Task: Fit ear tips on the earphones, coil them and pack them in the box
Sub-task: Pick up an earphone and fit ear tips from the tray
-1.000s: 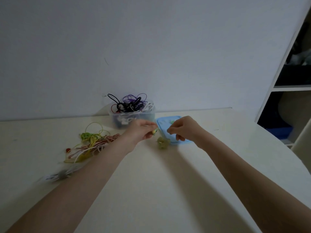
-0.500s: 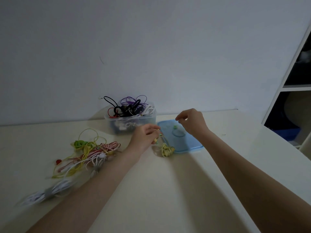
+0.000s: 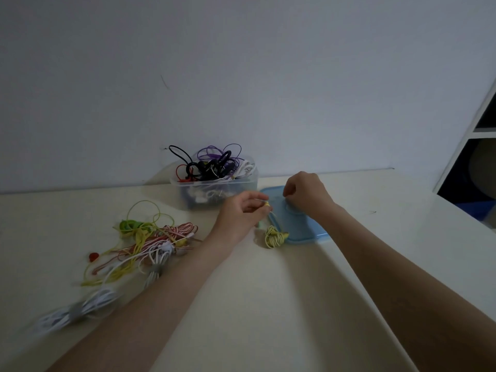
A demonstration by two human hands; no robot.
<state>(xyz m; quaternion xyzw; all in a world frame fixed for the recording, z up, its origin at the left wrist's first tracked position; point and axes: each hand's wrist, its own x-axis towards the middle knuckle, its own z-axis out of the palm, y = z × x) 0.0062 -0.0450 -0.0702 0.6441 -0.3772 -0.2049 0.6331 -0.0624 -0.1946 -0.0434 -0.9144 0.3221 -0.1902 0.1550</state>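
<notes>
Since half a second ago my right hand has dropped lower over the light blue plastic lid, fingers curled down; can't tell if it's pinching an ear tip off it. My left hand stays put, pinching the yellow earbud between thumb and fingertips. Its cable runs down to one small yellow coiled earphone bundle lying on the cream table, touching the lid's near-left edge. One clear plastic box of tangled black, purple and white earphones sits behind my left hand. Off left there's one loose pile of green, yellow and red-striped cords, plus two white bundles, blurry.
</notes>
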